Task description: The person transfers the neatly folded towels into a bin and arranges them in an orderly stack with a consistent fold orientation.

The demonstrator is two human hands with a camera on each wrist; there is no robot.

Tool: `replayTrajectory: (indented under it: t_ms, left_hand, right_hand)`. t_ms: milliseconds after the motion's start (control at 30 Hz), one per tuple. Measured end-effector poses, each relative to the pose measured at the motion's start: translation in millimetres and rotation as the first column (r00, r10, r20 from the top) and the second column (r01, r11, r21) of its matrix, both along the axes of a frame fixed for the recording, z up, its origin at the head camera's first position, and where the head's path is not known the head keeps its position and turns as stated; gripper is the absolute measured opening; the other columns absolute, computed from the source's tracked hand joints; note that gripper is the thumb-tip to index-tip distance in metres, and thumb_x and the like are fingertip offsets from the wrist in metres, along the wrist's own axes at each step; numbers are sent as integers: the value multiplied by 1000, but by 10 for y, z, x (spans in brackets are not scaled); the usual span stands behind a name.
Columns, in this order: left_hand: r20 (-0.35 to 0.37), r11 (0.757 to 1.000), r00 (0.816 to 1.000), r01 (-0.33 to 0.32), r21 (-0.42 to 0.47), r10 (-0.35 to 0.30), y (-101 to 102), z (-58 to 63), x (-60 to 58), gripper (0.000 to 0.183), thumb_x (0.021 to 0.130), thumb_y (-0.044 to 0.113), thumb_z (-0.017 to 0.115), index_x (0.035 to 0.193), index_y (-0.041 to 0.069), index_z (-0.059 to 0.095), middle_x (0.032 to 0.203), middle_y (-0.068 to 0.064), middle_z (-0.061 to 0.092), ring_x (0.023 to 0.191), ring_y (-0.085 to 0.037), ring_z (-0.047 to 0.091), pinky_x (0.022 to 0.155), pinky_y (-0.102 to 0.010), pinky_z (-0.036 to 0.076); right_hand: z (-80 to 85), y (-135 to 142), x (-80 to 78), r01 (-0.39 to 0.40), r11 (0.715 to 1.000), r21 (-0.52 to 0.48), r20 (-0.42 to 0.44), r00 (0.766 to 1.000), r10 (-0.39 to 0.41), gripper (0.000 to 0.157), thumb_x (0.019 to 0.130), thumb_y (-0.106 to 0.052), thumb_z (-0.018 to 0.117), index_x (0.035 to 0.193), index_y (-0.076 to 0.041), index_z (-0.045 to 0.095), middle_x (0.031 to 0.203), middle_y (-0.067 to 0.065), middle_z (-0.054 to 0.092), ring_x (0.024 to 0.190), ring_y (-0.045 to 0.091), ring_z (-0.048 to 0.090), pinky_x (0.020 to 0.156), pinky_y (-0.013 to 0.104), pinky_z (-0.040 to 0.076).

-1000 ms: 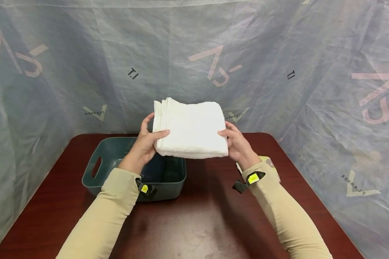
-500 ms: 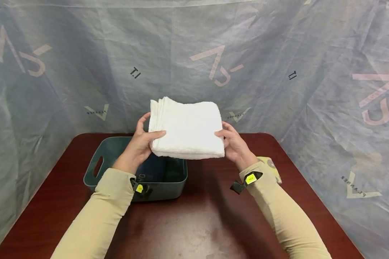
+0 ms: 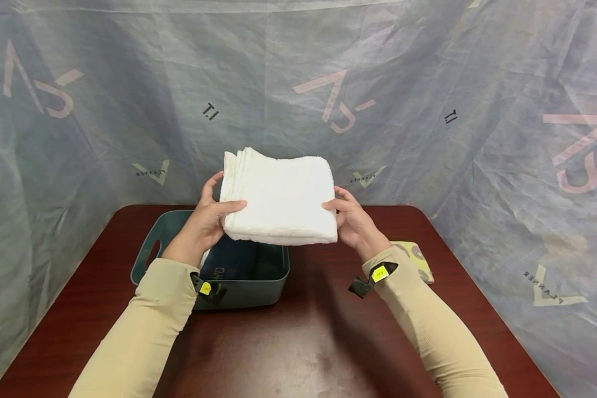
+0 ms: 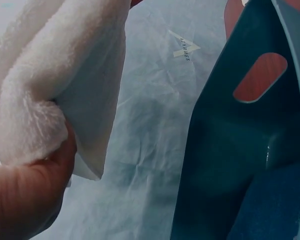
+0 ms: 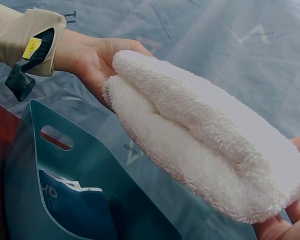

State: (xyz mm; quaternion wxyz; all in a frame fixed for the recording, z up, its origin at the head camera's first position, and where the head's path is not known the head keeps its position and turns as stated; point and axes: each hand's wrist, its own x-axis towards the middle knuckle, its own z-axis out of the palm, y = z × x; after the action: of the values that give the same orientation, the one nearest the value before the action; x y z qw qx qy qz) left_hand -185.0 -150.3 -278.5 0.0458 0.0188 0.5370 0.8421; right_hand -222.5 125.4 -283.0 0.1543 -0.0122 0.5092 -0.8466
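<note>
A folded white towel [image 3: 281, 196] is held up between both hands, raised over the table. My left hand [image 3: 204, 224] grips its left end, thumb on the front face and fingers behind. At the opposite end my right hand [image 3: 355, 224] holds it the same way. In the right wrist view the towel [image 5: 205, 135] shows its thick folded edge. Below and left stands a dark teal basket [image 3: 258, 293] with handle cutouts, partly hidden by the left arm and towel. Inside it lies a dark blue item [image 3: 231, 257] with lettering.
A yellow patterned cloth-like item [image 3: 418, 260] lies at the right of the dark red table [image 3: 278, 354], partly behind the right forearm. Grey printed sheeting [image 3: 258, 72] hangs along the back and sides.
Both hands have shifted left together with the towel, now more over the basket. More of the blue item and of the yellow patterned item shows. Both grips are unchanged.
</note>
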Motion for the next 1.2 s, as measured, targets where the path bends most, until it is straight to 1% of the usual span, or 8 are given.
replayTrajectory:
  t_ms: [133, 300, 433, 533, 700, 900, 1033, 1200]
  left_hand:
    - [-4, 1000, 1000, 0, -13, 0, -47, 6, 9, 83, 87, -14, 50, 144, 31, 9, 132, -10, 27, 103, -24, 48, 75, -29, 50]
    - [-8, 1000, 1000, 5, -10, -5, -119, 14, 30, 83, 88, -12, 51, 144, 31, 8, 128, -9, 30, 100, -22, 51, 75, -29, 51]
    - [-13, 1000, 1000, 16, -1, -16, -177, 21, 53, 83, 88, -12, 50, 144, 31, 7, 126, -8, 31, 98, -21, 53, 73, -30, 52]
    - [-15, 1000, 1000, 15, -11, -15, -214, 18, 66, 83, 88, -12, 50, 144, 31, 7, 126, -7, 30, 98, -21, 53, 73, -30, 52]
    - [-19, 1000, 1000, 12, -13, -12, -273, 11, 86, 81, 88, -12, 50, 143, 32, 9, 125, -7, 31, 99, -21, 51, 73, -30, 51]
    - [-21, 1000, 1000, 14, -2, -14, -341, -7, 95, 82, 87, -11, 54, 141, 33, 11, 125, -7, 31, 99, -22, 51, 72, -32, 52]
    - [-26, 1000, 1000, 12, -9, -12, -392, -33, 102, 81, 87, -11, 53, 141, 33, 11, 124, -6, 31, 99, -21, 51, 72, -31, 52]
    - [-19, 1000, 1000, 6, -28, -7, -436, -39, 119, 81, 87, -11, 53, 140, 32, 11, 123, -6, 31, 98, -20, 52, 71, -30, 52]
  right_hand:
    - [2, -38, -11, -10, 1000, 12, 4, 1000, 10, 45, 85, 5, 49, 121, -17, 34, 115, 8, 40, 79, 18, 56, 62, 30, 49]
    - [9, -100, -11, -12, 1000, 5, 12, 1000, 12, 47, 81, 6, 49, 120, -16, 34, 114, 9, 41, 76, 18, 57, 62, 30, 49]
    - [23, -156, -3, -22, 1000, 16, 15, 1000, 22, 49, 82, 6, 50, 123, -15, 34, 113, 10, 41, 74, 18, 57, 61, 30, 49]
    - [31, -195, -4, -28, 999, 30, 17, 999, 27, 47, 83, 5, 50, 122, -15, 34, 113, 10, 42, 74, 19, 57, 61, 30, 49]
    - [37, -251, -20, -42, 998, 39, 25, 999, 41, 41, 83, 4, 52, 116, -16, 36, 113, 9, 41, 79, 19, 55, 63, 30, 48]
    - [25, -310, -36, -55, 998, 22, 26, 998, 55, 39, 84, 4, 52, 115, -16, 37, 116, 9, 39, 83, 20, 54, 64, 30, 48]
    - [20, -352, -40, -62, 998, 26, 24, 998, 62, 36, 84, 3, 52, 111, -15, 38, 114, 8, 40, 80, 20, 55, 63, 31, 48]
    - [5, -399, -54, -74, 996, 48, 32, 997, 72, 36, 83, 4, 52, 110, -15, 37, 112, 8, 40, 75, 20, 57, 61, 31, 49]
